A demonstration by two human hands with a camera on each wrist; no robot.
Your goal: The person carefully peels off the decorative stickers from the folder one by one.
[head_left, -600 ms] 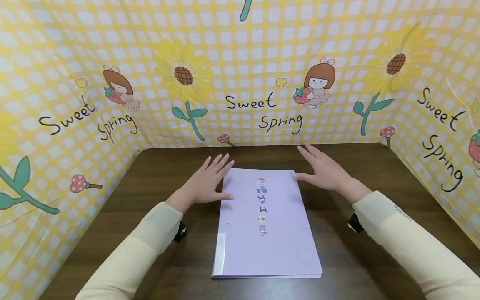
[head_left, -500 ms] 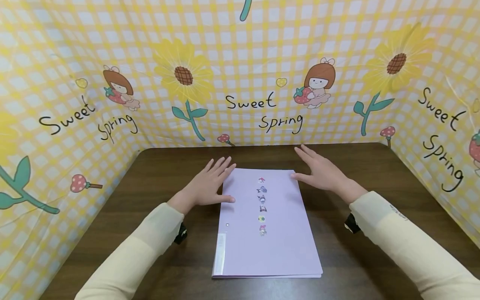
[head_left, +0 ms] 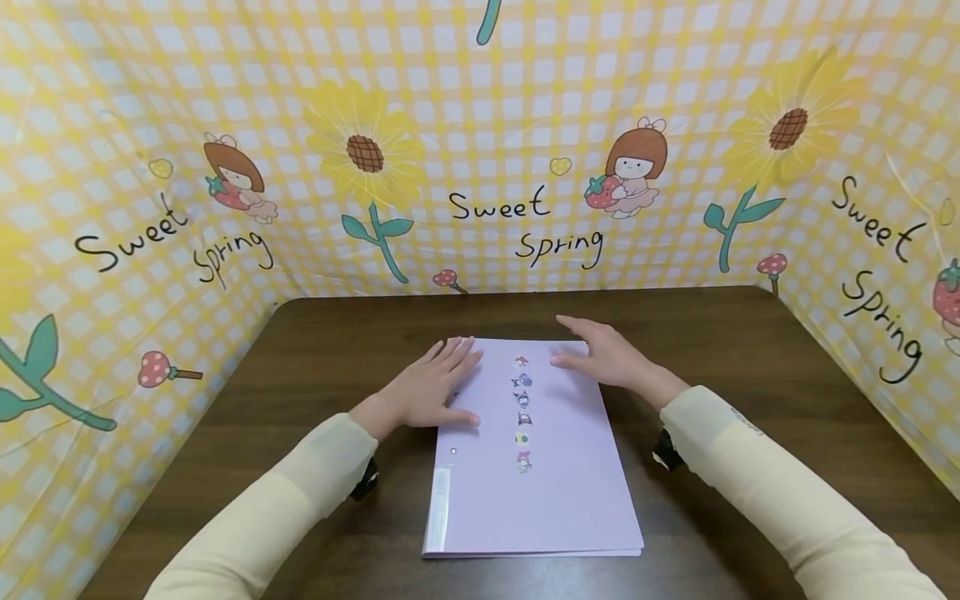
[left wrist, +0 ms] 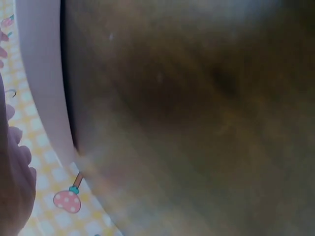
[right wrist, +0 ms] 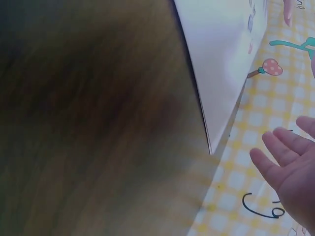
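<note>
A lilac folder [head_left: 555,500] lies closed on the dark wooden table, with a column of small cartoon stickers [head_left: 522,400] down its middle and a clear label strip on its lower left side. Over its upper left edge is my left hand [head_left: 431,387], fingers spread and thumb pointing across the cover. My right hand [head_left: 611,354] hovers by the upper right corner, fingers extended, thumb over the cover. In the right wrist view the fingers of the right hand [right wrist: 290,162] are straight and hold nothing; the folder [right wrist: 216,73] shows beyond. The left wrist view catches the folder's edge [left wrist: 42,73].
The brown wooden table [head_left: 300,467] carries the folder. A yellow checked cloth [head_left: 480,125] with sunflowers and lettering stands as a wall behind and along both sides. Dark bands [head_left: 366,479] sit under both cream sleeves.
Both hands have come nearer the folder's middle and toward the person: the right hand moved left and down, the left hand slightly right and down. The folder stays in place.
</note>
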